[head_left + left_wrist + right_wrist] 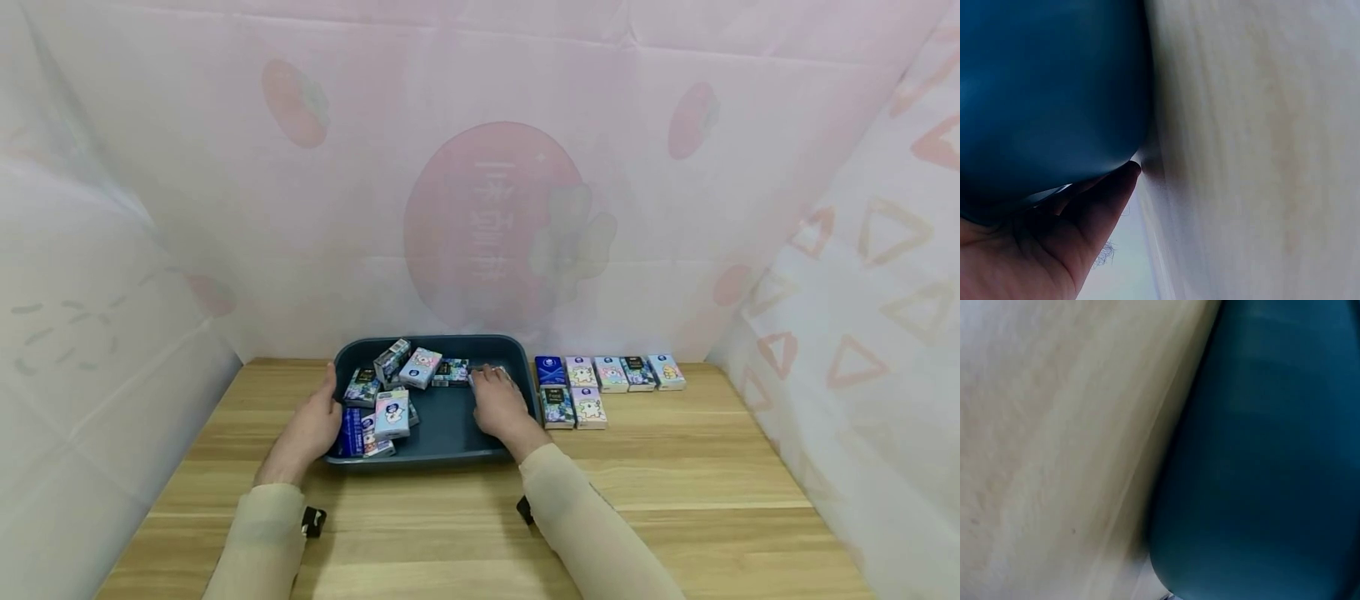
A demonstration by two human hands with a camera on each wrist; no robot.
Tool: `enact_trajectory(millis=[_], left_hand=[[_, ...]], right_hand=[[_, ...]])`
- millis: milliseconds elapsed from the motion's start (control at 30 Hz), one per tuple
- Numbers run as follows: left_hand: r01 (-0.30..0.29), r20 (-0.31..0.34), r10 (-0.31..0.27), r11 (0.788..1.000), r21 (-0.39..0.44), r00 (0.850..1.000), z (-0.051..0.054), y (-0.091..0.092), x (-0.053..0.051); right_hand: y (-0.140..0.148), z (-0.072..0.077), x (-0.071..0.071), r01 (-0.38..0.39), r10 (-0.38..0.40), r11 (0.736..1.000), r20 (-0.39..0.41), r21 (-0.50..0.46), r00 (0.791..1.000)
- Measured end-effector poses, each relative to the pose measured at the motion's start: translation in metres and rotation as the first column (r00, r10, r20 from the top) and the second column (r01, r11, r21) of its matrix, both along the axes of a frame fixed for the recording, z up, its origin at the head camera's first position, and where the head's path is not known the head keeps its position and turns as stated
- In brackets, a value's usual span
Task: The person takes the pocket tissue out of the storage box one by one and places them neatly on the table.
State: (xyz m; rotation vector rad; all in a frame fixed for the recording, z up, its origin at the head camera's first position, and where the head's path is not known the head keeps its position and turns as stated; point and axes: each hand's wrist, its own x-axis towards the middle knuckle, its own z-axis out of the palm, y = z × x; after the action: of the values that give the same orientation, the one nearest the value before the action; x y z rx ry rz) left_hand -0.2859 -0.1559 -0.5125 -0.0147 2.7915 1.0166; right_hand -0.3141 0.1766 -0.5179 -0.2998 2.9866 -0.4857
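A dark teal tray (442, 457) holds several small printed packets, among them a light blue one (392, 415) and a dark floral one (451, 372). My left hand (311, 425) lies against the tray's left side with the thumb raised; in the left wrist view the straight fingers of this hand (1054, 237) touch the tray's outer wall (1054, 94). Inside the tray at the right, my right hand (502, 407) pinches a packet that the fingers mostly cover. The right wrist view shows the tray's outer wall (1260, 462), but not the hand.
Right of the tray, several packets lie in two rows on the wooden table (675, 483), including a blue one (551, 370) and a floral one (557, 407). A printed pale cloth (337, 208) hangs behind the table and along both sides.
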Motion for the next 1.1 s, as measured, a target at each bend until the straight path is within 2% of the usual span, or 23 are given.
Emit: enact_trajectory(millis=[67,167,300,400,433,667,867,1100], left_hand=[[0.001,-0.003,-0.001,1.000,0.004,1.000,-0.001,0.000,0.000],[0.002,-0.005,-0.002,1.000,0.008,1.000,-0.002,0.000,0.001],[0.002,-0.007,-0.002,1.000,0.009,1.000,-0.002,-0.001,0.001],[0.004,-0.006,-0.004,1.000,0.010,1.000,-0.002,-0.001,0.001],[0.004,-0.005,-0.004,1.000,0.011,1.000,-0.002,0.000,0.001],[0.004,0.001,-0.004,1.000,0.008,1.000,0.000,-0.001,0.000],[-0.001,0.004,0.001,1.000,0.007,1.000,0.000,0.000,0.001],[0.002,-0.006,-0.002,1.000,0.004,1.000,0.001,0.000,0.001]], right_hand=[[-0.002,0.006,0.004,-0.004,0.006,0.996,-0.026,0.084,1.000],[-0.002,0.010,0.006,-0.002,0.013,0.988,-0.072,0.151,0.997],[0.003,-0.007,-0.009,0.001,0.011,0.993,-0.102,0.118,0.995],[0.008,-0.027,-0.023,0.004,0.004,0.996,-0.088,0.086,0.996],[0.008,-0.028,-0.024,0.011,-0.005,0.997,-0.073,0.081,0.997],[0.001,0.028,0.013,0.028,-0.030,0.996,0.029,0.082,0.999],[0.007,0.024,0.012,0.012,-0.011,0.999,0.027,-0.051,1.000],[0.011,0.027,0.017,0.050,-0.041,0.979,0.050,-0.199,0.998]])
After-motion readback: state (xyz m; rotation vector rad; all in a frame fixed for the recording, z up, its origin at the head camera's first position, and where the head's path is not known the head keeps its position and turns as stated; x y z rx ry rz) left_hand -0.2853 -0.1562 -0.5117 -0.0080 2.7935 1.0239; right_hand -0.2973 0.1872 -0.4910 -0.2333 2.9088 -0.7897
